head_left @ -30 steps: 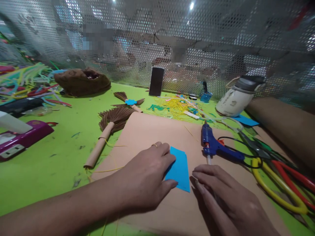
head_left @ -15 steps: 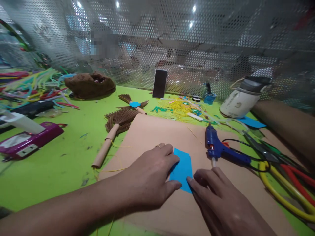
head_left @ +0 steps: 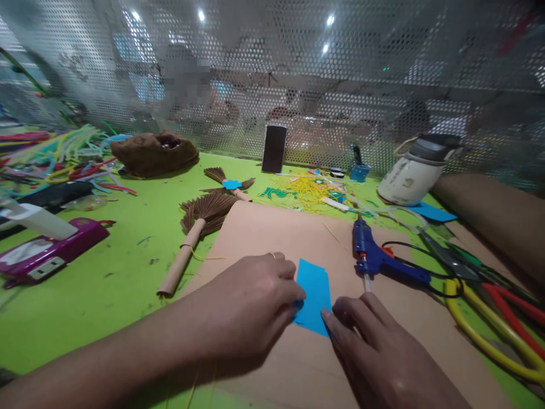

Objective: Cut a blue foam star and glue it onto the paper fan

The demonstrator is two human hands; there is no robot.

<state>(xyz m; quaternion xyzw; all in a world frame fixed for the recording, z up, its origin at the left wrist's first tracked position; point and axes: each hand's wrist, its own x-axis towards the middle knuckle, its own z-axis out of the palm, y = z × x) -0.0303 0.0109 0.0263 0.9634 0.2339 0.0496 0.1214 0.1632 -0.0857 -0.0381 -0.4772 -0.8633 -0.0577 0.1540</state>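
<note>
A small blue paper piece point(head_left: 314, 295) lies on a tan sheet point(head_left: 272, 233) that covers the green table. My left hand point(head_left: 251, 304) rests on the paper's left edge, fingers curled and pinching it, a ring on one finger. My right hand point(head_left: 378, 346) comes in from the lower right, and its fingertips press the paper's lower right corner. A blue glue gun point(head_left: 378, 258) lies on the tan sheet just right of the paper, nozzle toward me.
Yellow and red-handled scissors point(head_left: 489, 307) lie at the right. Two brown paper brooms point(head_left: 196, 227) sit left of the sheet, and a magenta stapler point(head_left: 46, 253) at far left. Behind are a phone point(head_left: 273, 149), yellow scraps point(head_left: 306, 190), a white iron point(head_left: 415, 170), a perforated metal screen point(head_left: 298, 68).
My right hand slid left until its fingertips met the blue paper's lower corner. My left fingers curled in from lying flat and now pinch the left edge.
</note>
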